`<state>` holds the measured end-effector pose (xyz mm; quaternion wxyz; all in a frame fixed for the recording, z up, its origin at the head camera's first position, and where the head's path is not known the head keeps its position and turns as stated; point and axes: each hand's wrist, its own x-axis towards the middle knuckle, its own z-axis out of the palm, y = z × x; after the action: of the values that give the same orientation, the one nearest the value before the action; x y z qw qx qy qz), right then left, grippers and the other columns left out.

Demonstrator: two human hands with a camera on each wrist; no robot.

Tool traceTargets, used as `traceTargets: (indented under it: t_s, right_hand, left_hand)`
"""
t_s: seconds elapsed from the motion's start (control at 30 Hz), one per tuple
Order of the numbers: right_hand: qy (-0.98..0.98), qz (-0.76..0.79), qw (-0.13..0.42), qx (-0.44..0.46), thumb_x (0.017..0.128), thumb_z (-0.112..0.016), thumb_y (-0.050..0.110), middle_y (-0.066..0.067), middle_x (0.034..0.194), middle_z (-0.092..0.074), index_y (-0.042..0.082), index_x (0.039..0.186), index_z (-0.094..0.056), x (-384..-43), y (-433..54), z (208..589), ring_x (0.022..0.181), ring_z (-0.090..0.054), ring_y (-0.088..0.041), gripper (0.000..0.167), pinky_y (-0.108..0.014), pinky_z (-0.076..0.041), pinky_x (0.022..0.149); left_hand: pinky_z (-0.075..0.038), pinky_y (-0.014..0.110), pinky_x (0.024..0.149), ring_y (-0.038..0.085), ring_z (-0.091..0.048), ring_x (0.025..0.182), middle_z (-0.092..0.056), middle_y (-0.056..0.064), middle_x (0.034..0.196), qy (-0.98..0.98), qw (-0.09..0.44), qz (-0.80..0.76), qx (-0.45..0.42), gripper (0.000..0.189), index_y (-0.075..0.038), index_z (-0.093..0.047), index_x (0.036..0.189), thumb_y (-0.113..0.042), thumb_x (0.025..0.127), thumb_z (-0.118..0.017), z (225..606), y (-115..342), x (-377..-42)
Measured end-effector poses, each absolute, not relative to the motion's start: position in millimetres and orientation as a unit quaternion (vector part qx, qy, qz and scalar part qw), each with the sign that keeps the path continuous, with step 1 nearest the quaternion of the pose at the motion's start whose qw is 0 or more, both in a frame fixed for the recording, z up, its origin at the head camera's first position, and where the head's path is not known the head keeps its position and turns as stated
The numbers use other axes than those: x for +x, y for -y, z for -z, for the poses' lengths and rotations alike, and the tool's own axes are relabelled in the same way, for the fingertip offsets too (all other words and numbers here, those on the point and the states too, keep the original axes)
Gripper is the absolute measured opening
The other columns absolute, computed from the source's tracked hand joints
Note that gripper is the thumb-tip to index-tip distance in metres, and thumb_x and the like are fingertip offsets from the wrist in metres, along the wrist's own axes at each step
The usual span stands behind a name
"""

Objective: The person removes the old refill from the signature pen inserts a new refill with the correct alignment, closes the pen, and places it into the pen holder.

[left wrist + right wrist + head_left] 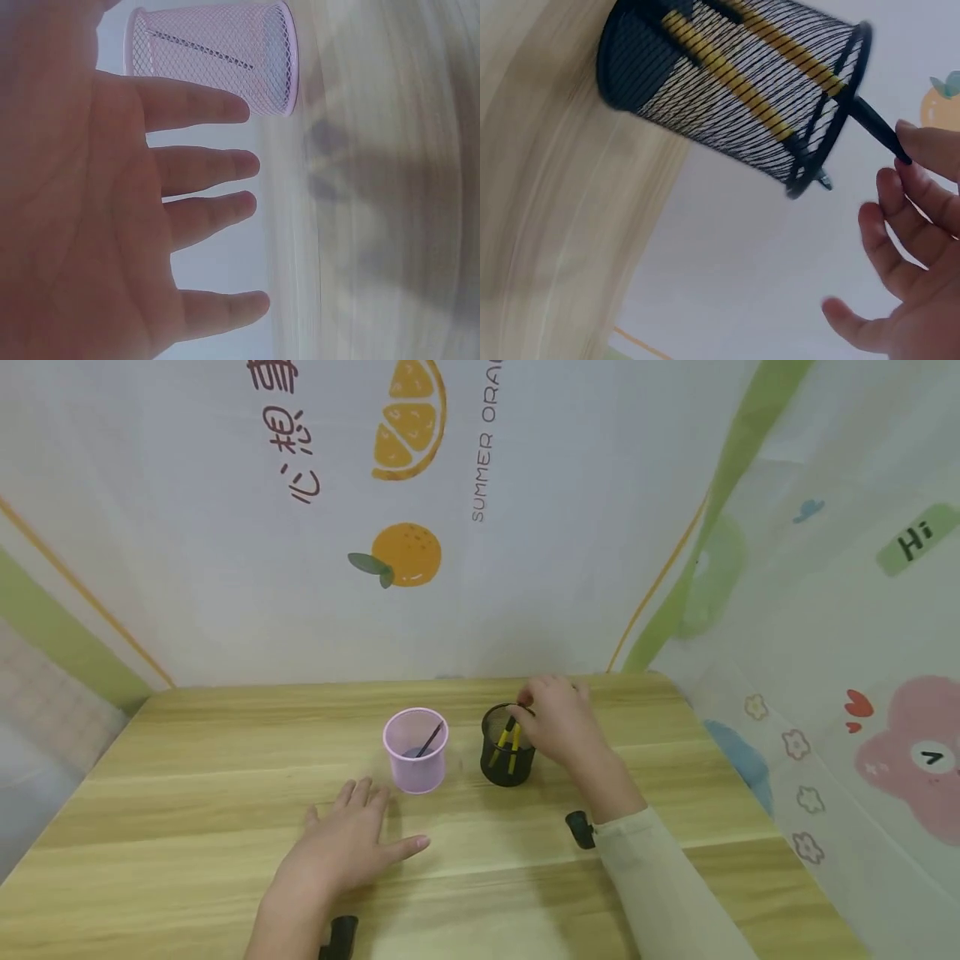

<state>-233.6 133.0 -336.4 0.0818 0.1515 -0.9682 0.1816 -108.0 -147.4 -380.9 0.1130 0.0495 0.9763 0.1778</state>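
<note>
A black mesh pen holder (pixel 507 779) stands upright on the table and contains two yellow-and-black pens. My right hand (pixel 558 722) is over its rim. In the right wrist view, thumb and forefinger pinch the black tapered end of one pen (pixel 881 135), most of which is inside the holder. The other pen (pixel 731 79) leans in the mesh with its tip just past the rim. My left hand (pixel 341 847) has its fingers spread, in front of a pink mesh pen holder (pixel 418 775) with a thin dark stick-like item (pixel 430 740) leaning inside. The left palm holds nothing.
Both holders stand on a wood-grain table (pixel 225 760), the pink one left of the black one. Behind the table hangs a white printed curtain (pixel 525 602), and another printed sheet (pixel 810 635) covers the right side. A small black device (pixel 580 829) sits at the right wrist.
</note>
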Motion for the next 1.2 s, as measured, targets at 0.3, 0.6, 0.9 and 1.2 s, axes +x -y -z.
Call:
traceTargets:
  t_s: [0.3,0.6,0.9,1.2]
  right_hand:
    - [0.968,-0.180,0.032,0.171,0.105,-0.069,0.029,0.005,0.085,-0.074,0.014,0.109,-0.076,-222,-127,338,0.080,-0.067,-0.014,0.017,-0.060,-0.043,0.106]
    - [0.959,-0.189,0.097,0.185,0.105,-0.069,0.027,0.003,0.085,-0.076,0.014,0.107,-0.077,-206,-134,324,0.081,-0.069,-0.018,0.015,-0.060,-0.044,0.105]
    - [0.922,-0.229,0.222,0.219,0.101,-0.074,0.017,-0.004,0.089,-0.077,0.008,0.105,-0.080,-183,-145,308,0.076,-0.065,-0.018,0.011,-0.034,-0.055,0.069]
    - [0.891,-0.309,0.243,0.229,0.100,-0.076,0.015,-0.002,0.090,-0.079,0.008,0.106,-0.079,-156,-145,300,0.080,-0.069,-0.014,0.010,-0.035,-0.055,0.071]
  left_hand:
    - [-0.022,0.087,0.115,0.055,-0.026,0.158,-0.030,0.031,0.170,-0.970,0.126,-0.201,0.056,0.101,-0.004,-0.041,0.162,-0.073,0.093,-0.065,378,146,-104]
    - [-0.030,0.084,0.113,0.054,-0.036,0.154,-0.040,0.029,0.166,-0.972,0.110,-0.192,0.075,0.086,-0.011,-0.043,0.163,-0.063,0.098,-0.066,373,143,-104]
    - [-0.052,0.062,0.109,0.036,-0.066,0.135,-0.063,0.006,0.152,-0.969,0.048,-0.211,0.117,0.060,-0.023,-0.057,0.152,-0.051,0.101,-0.069,368,135,-102]
    - [-0.059,0.057,0.100,0.030,-0.072,0.124,-0.073,0.004,0.135,-0.960,-0.038,-0.244,0.131,0.044,-0.023,-0.064,0.139,-0.043,0.101,-0.073,359,124,-100]
